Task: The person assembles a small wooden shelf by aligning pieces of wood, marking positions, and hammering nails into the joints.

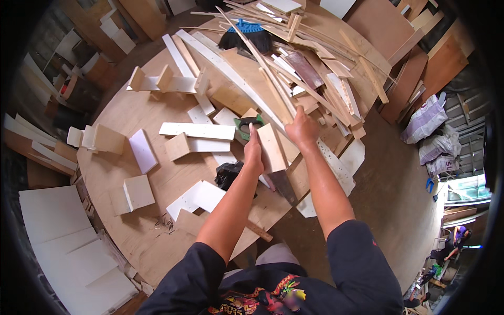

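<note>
My left hand [253,153] lies with its fingers stretched out along the left side of a pale wooden block [273,148]. Just beyond its fingertips is a green-handled saw [247,126]; its blade is largely hidden. My right hand [303,127] is closed at the near end of a long thin wooden strip [284,98], which slants away to the far left. Below the block sits a dark-faced piece of wood [284,187]. A crumpled black plastic bag [228,175] is beside my left wrist.
Shelf-like wooden assemblies [164,82] and white-faced boards [197,130] lie across the left of the round wooden table [110,173]. Scrap strips [336,79] pile up at the far right, near a blue-and-black brush [245,37]. Sacks [426,123] stand on the right; people [458,241] are farther off.
</note>
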A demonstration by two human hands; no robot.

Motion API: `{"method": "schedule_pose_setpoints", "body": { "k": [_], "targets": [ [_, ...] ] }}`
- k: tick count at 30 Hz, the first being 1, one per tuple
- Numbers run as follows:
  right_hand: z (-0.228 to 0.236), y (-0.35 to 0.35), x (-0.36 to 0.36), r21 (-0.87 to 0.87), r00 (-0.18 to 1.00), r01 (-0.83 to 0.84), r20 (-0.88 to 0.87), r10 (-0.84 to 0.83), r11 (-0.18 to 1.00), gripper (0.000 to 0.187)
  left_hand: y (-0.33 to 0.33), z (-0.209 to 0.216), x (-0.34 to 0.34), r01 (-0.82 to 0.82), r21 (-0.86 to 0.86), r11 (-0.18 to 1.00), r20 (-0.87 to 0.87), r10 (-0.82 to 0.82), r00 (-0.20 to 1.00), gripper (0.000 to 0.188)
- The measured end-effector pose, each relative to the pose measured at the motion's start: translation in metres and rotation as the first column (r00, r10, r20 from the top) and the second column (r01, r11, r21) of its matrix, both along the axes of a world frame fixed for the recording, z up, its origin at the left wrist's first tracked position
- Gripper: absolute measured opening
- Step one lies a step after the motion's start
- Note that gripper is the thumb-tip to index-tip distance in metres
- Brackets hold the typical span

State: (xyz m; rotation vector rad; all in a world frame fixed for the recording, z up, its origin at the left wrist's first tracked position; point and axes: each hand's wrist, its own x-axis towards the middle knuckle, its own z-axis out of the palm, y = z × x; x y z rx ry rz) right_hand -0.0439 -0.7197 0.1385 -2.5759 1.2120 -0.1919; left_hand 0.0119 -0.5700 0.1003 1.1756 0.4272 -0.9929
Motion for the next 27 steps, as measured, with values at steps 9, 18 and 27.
{"method": "schedule_pose_setpoints", "body": {
  "k": [9,18,27],
  "targets": [
    [-0.037,-0.136,0.019,-0.215,0.999,0.004,-0.05,-0.015,0.977,0.038,-0.112,-0.029,0.027,-0.047,0.18,0.983,0.157,0.018,0.987,0.087],
    [-0.061,-0.128,0.017,-0.255,0.934,-0.099,0.309,0.178,0.962,0.04,-0.107,-0.054,0.028,-0.066,0.1,0.993,0.254,0.038,0.967,0.07],
    [-0.089,0.071,0.018,0.814,0.81,-0.355,0.513,-0.283,0.459,0.036,0.056,-0.056,0.009,-0.252,-0.011,0.968,0.424,0.233,0.875,0.043]
  ]
}}
